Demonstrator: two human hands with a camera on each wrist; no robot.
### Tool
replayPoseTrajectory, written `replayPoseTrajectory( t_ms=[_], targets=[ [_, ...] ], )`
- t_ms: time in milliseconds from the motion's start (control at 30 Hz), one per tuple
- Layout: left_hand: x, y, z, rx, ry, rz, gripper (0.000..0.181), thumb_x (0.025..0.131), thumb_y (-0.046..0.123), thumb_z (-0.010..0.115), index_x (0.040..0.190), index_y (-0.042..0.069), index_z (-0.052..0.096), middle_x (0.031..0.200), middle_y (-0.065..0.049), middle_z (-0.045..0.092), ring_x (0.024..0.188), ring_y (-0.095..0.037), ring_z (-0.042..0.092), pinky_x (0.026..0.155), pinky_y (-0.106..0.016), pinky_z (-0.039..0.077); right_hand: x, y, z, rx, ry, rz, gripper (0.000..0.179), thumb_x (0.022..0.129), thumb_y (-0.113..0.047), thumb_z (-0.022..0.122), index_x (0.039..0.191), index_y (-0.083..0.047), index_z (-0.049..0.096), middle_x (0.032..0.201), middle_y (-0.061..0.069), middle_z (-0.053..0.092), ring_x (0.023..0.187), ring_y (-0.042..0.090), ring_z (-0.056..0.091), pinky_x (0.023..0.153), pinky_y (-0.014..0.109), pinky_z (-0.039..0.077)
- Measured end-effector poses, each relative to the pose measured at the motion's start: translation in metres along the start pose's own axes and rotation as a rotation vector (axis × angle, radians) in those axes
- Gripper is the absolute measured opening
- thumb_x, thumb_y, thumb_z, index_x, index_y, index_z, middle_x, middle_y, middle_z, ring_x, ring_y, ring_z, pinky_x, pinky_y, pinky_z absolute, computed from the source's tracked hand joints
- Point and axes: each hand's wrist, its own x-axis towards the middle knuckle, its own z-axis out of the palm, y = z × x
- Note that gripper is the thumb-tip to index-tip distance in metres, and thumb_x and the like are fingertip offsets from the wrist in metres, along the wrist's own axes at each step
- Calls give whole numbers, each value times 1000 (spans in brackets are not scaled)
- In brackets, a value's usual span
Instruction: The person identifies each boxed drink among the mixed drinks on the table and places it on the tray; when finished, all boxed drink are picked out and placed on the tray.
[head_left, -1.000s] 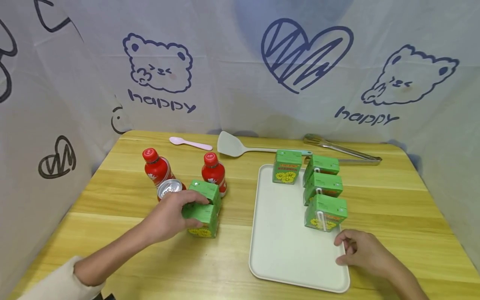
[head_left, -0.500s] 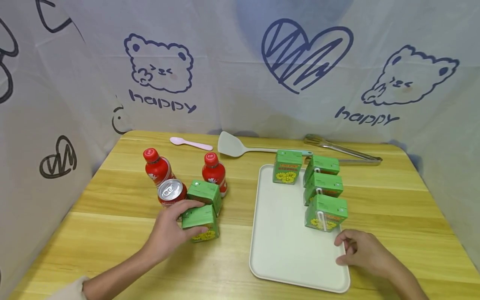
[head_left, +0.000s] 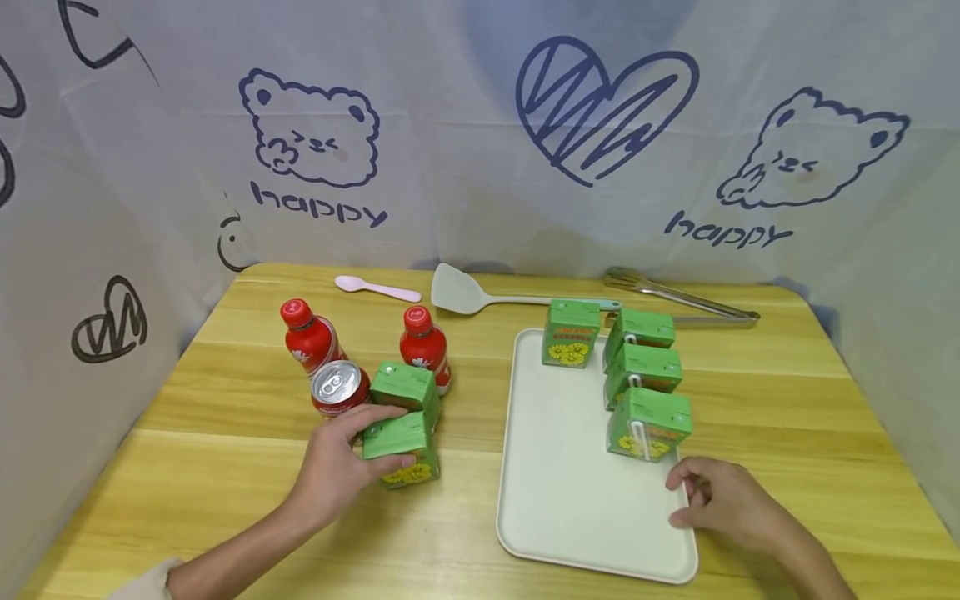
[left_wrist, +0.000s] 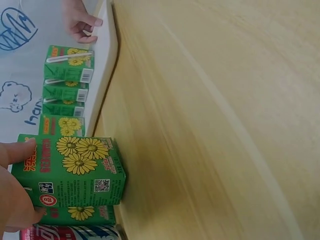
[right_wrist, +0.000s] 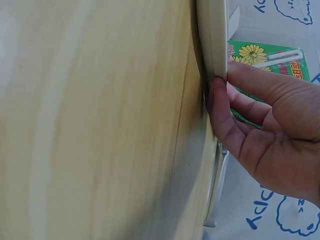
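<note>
My left hand [head_left: 333, 471] grips a green drink carton [head_left: 401, 446] with yellow flowers, thumb on its near side and fingers at the far side. Right behind it stands a second green carton [head_left: 405, 385]. In the left wrist view the held carton [left_wrist: 75, 170] appears close to the wooden table surface. At the right, my right hand [head_left: 727, 504] pinches the right rim of a cream tray [head_left: 577, 517]; the right wrist view has thumb and fingers on either side of the tray edge [right_wrist: 212, 40]. Several green cartons [head_left: 648, 421] stand on the tray's far and right part.
A red can [head_left: 339, 387] and a red-capped bottle [head_left: 311, 337] stand left of the cartons, another red bottle [head_left: 425, 346] behind them. Along the back lie a pink spoon [head_left: 375, 288], a pale spatula [head_left: 461, 292] and metal tongs [head_left: 690, 304].
My left hand has drawn the front carton slightly toward me, and a small gap has opened between it and the carton behind. My right hand stays at the tray rim.
</note>
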Motion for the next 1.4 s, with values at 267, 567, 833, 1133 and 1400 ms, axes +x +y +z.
replayPoseTrajectory(
  t_ms=[267, 567, 833, 1133, 1400],
  targets=[
    [3, 9, 0, -22, -1, 53, 49, 63, 14, 88, 108, 20, 71, 109, 4, 70, 100, -12, 61, 83, -25, 50, 1, 1, 0, -3, 0, 20, 33, 70, -17, 82, 94, -7, 61, 73, 2, 49, 61, 6, 45, 53, 20, 38],
    [7, 23, 7, -74, -39, 55, 49, 64, 14, 87, 110, 16, 70, 112, 4, 69, 106, -14, 59, 85, -24, 50, 1, 2, 1, 14, -2, 8, 33, 70, -15, 82, 94, -6, 61, 73, 2, 48, 60, 5, 45, 53, 20, 38],
    [13, 35, 21, -127, -72, 28, 50, 64, 14, 87, 112, 16, 70, 117, 0, 67, 111, -18, 58, 89, -30, 49, 1, 1, 1, 15, 6, 19, 33, 70, -15, 82, 94, -6, 61, 73, 2, 49, 61, 6, 44, 53, 20, 37],
    [25, 51, 42, -169, -69, 97, 50, 62, 12, 88, 109, 18, 71, 112, 6, 68, 103, -11, 59, 86, -26, 48, 2, 1, 3, 7, 20, 40, 33, 69, -13, 82, 93, -7, 61, 72, 2, 48, 60, 7, 45, 53, 20, 37],
    [36, 68, 62, -183, -79, 169, 48, 63, 13, 88, 108, 15, 72, 111, 3, 69, 103, -12, 62, 85, -26, 49, 1, 2, 2, 9, 10, 29, 33, 70, -15, 82, 94, -6, 61, 72, 2, 48, 60, 7, 44, 52, 20, 37]
  ],
)
